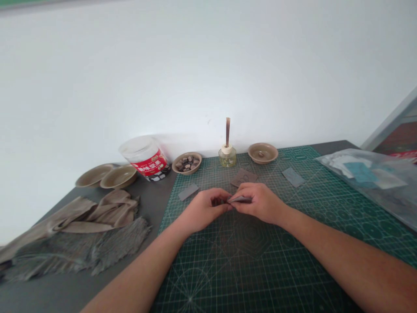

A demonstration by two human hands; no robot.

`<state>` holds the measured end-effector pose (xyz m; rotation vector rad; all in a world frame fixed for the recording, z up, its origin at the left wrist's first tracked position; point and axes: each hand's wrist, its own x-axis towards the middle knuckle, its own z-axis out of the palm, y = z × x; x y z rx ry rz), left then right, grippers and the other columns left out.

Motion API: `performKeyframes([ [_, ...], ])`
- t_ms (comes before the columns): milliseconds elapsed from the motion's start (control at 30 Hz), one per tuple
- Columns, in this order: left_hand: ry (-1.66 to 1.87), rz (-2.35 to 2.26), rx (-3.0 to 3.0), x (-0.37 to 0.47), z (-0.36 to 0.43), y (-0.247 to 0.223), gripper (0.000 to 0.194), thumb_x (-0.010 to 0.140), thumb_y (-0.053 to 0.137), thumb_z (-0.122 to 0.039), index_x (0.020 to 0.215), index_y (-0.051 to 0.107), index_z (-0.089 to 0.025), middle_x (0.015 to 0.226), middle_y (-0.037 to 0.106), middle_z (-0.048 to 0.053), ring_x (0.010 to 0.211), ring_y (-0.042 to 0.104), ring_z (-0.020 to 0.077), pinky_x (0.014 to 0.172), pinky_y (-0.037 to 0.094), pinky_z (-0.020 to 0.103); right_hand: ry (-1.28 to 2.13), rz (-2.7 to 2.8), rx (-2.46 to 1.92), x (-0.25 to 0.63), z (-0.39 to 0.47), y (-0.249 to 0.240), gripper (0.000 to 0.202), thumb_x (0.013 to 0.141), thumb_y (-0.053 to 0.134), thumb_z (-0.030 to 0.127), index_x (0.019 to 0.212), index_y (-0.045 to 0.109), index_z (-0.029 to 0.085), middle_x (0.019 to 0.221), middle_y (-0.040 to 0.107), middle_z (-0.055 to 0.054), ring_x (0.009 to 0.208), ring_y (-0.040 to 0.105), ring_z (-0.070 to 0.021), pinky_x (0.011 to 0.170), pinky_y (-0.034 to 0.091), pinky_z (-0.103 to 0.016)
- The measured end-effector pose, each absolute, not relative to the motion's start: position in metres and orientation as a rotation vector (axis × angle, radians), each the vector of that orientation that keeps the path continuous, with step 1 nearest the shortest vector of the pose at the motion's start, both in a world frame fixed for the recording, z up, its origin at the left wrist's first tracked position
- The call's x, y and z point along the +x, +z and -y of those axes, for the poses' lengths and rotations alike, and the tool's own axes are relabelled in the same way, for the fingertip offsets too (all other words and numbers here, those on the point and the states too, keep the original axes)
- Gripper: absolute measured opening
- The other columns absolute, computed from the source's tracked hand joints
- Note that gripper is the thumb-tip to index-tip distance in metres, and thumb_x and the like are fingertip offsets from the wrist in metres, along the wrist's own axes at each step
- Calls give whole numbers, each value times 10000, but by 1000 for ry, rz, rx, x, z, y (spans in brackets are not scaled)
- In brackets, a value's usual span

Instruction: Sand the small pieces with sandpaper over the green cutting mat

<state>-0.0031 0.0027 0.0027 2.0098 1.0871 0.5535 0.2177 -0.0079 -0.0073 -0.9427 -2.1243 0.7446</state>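
Observation:
Over the green cutting mat (208, 265), my two hands meet at the fingertips. My right hand (260, 201) pinches a folded grey piece of sandpaper (243, 199). The fingers of my left hand (206, 208) are closed against the sandpaper's tip, around something small that the fingers hide. Just behind my hands lies a brown sandpaper sheet (243, 176) with dark printed digits. One grey sandpaper strip (188, 191) rests beyond my left hand, and another grey sandpaper strip (293, 177) is to the right.
A reed diffuser (227, 155) stands by the wall, between a bowl of brown lumps (186, 164) and a bowl (263, 153) with one small piece. At left are a red-labelled plastic jar (148, 158), two bowls (119, 176) and a crumpled cloth (97, 213); at right, a plastic bag (368, 171).

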Motion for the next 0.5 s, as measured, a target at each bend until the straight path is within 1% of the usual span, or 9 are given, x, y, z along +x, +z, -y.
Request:
performKeyframes([
  [133, 548, -1083, 2001, -3, -2, 4, 186, 826, 701, -268, 996, 753, -214, 858, 709, -5, 740, 570, 144, 667, 420, 265, 766, 2129, -938, 217, 9, -5, 136, 858, 709, 224, 958, 800, 235, 867, 708, -3, 800, 664, -125, 739, 475, -235],
  [233, 533, -1057, 1939, -3, -2, 5, 169, 829, 698, -265, 976, 753, -202, 835, 714, -6, 719, 576, 136, 655, 426, 255, 822, 2124, -947, 218, 8, -5, 133, 865, 704, 241, 958, 799, 243, 855, 702, 3, 787, 663, -126, 721, 472, -238],
  [400, 561, -1036, 1874, -4, -4, 2, 199, 827, 711, -291, 994, 755, -192, 873, 731, 14, 759, 613, 150, 687, 454, 259, 739, 2124, -940, 218, 8, -6, 154, 867, 709, 260, 989, 800, 239, 874, 704, -13, 791, 663, -134, 728, 473, -249],
  [500, 563, -1027, 1863, -5, -5, 0, 209, 823, 721, -306, 995, 757, -194, 841, 718, 13, 741, 606, 149, 669, 449, 258, 763, 2111, -943, 218, 9, -6, 150, 865, 711, 255, 982, 802, 239, 866, 701, -10, 787, 663, -131, 721, 472, -245],
])
